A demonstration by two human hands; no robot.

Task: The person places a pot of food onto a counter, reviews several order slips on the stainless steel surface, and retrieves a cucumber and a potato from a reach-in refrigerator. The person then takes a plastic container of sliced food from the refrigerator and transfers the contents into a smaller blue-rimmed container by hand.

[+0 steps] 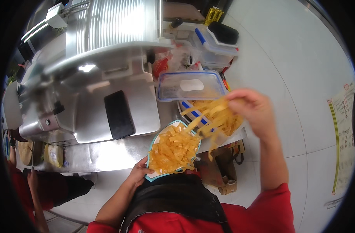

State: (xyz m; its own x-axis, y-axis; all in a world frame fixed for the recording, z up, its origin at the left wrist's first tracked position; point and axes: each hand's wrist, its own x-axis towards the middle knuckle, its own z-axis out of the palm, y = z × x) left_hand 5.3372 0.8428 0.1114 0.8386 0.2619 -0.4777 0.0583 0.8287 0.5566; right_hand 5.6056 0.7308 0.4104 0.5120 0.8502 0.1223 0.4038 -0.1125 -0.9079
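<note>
My left hand (139, 172) grips the lower left rim of a light dish with a turquoise edge (152, 176), held just before my black apron. Wide yellow noodle-like strips (173, 148) fill the dish. To the right, my right hand (247, 106), slightly blurred, pinches a bunch of similar strips (206, 116) that hang down between dish and container. Beneath them is a clear plastic container (221, 139) holding more strips. A clear lid with a blue seal (192, 85) lies behind the container.
A black phone (119, 115) lies on a stainless-steel machine (145, 102) on the steel counter (107, 155). Stacked plastic boxes (215, 54) stand at the back. A brown paper bag (215, 171) is below the counter. At the far left, a co-worker's arm (33, 182) reaches towards the counter.
</note>
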